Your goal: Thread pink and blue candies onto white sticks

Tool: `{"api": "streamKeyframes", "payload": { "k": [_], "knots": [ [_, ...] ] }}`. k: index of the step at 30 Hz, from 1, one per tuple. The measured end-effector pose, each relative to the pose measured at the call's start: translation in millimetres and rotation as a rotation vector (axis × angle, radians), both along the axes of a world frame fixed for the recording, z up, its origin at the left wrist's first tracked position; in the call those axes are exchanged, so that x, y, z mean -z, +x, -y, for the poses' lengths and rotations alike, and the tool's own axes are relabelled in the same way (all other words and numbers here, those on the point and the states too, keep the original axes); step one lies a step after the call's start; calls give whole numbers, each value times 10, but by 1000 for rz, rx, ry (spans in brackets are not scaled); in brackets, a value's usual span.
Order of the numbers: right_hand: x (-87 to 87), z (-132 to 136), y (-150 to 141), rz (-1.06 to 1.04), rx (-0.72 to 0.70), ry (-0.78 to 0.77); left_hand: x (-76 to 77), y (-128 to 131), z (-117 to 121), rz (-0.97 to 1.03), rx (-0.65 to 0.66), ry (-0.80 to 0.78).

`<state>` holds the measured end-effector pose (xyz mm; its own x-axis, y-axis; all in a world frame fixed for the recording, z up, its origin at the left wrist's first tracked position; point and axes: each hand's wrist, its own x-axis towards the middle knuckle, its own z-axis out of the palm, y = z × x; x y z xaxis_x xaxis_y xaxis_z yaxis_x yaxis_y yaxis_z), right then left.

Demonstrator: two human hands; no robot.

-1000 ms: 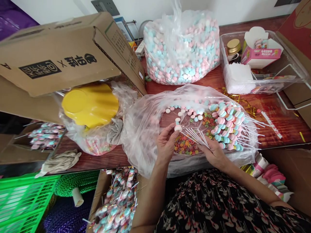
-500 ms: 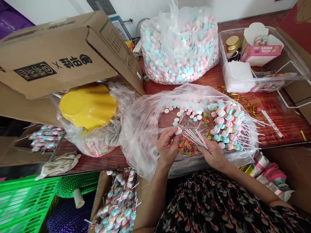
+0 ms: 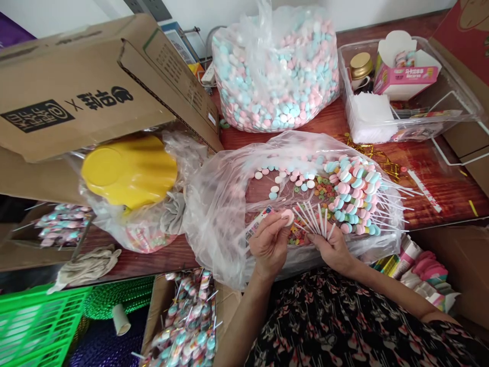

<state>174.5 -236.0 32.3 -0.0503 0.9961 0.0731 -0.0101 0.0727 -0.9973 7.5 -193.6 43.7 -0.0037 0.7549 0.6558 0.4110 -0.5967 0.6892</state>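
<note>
Pink candy disc [image 3: 287,217] sits pinched between the thumb and fingertips of the left hand [image 3: 270,245], and this hand is nearly closed around it. Under the hands is a red-brown wooden table [image 3: 439,176]. At the back of the table stands a big clear plastic bag [image 3: 275,76], full of pink, blue and white candy discs. In front of it, a second clear plastic bag [image 3: 217,224] lies open, with soft wrinkled film. On this bag are many stacked-candy lollipops [image 3: 353,196], lying side by side with their sticks pointing right. Loose small discs [image 3: 284,178] and colourful ring candies [image 3: 295,235] lie near them. The right hand [image 3: 332,248] is closed on the lower ends of thin white sticks [image 3: 315,220], which spread upward like a small fan, just beside the pink candy disc. A small printed paper strip [image 3: 259,223] lies against the fingers of the left hand, but I cannot tell if they grip it.
</note>
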Motion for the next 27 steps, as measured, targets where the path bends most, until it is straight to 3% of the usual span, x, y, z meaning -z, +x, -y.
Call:
{"api": "streamKeyframes", "payload": {
  "k": [6,12,21,24,25,27],
  "knots": [
    [44,-17,21,-91,40,-14,102,147,111,-84,184,-30],
    [90,3,117,-176,-67,-123,110,134,11,-100,184,-90],
    [199,140,402,-197,191,-149,101,411,-23,-144,475,-265],
    [187,148,545,-276,295,-185,119,379,-338,-184,322,-349],
    [181,152,590,-300,321,-199,131,362,-491,-246,214,-363],
    [168,166,663,-331,359,-217,167,341,-810,-513,120,-419]
  ]
}}
